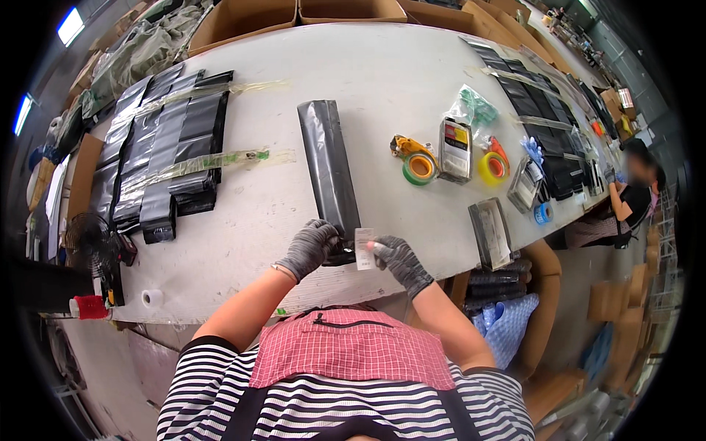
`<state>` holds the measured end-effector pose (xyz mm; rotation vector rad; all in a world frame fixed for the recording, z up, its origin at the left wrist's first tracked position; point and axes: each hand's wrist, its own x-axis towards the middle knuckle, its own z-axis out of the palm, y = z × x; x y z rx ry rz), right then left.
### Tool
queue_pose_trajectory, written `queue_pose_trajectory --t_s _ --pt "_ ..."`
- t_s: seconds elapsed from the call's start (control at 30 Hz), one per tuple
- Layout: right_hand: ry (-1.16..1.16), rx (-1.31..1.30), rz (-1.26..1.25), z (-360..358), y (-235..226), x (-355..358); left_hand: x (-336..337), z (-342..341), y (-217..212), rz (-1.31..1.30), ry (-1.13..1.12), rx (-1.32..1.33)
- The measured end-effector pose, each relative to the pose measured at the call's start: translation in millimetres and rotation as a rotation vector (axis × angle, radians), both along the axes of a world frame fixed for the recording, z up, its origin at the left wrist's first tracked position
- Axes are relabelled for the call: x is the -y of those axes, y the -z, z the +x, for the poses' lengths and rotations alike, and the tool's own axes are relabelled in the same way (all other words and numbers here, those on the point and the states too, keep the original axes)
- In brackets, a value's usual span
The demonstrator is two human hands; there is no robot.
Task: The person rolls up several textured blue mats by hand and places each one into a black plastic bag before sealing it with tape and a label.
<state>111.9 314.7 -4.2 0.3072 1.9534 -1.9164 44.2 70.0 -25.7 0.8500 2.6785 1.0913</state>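
A long, black, glossy plastic package (328, 165) lies on the white table, its near end toward me. My left hand (312, 246), in a grey knit glove, is closed on that near end. My right hand (398, 259), gloved alike, pinches a small white printed label (364, 248) by its right edge. The label stands beside the package's near end, close to my left fingertips. What lies beneath my left fingers is partly hidden.
Taped stacks of black plastic bags lie left (165, 140) and right (529, 95). Orange tape dispensers (419, 163), an open dark box (490, 234) and a clear-lidded case (456, 151) are to the right. Cardboard boxes (243, 23) line the far edge. A person (632, 184) sits at right.
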Motion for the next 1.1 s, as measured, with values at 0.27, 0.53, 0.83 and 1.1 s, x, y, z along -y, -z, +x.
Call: queue_pose_trajectory --t_s 0.27,0.53,0.83,1.1 --pt "-0.087 0.251 -0.071 -5.9 21.2 40.4 -1.6 -0.7 -9.4 0.041 0.029 -0.017" --pt "0.175 0.143 -0.087 -6.9 44.0 56.3 0.1 -0.8 -28.4 -0.161 0.118 -0.295" --pt "0.558 0.046 0.027 -23.9 63.5 95.2 -5.3 3.2 -24.6 -0.270 0.099 -0.400" --pt "0.766 -0.096 0.163 -26.7 81.3 93.6 -22.7 3.4 -22.6 -0.269 0.151 -0.406"
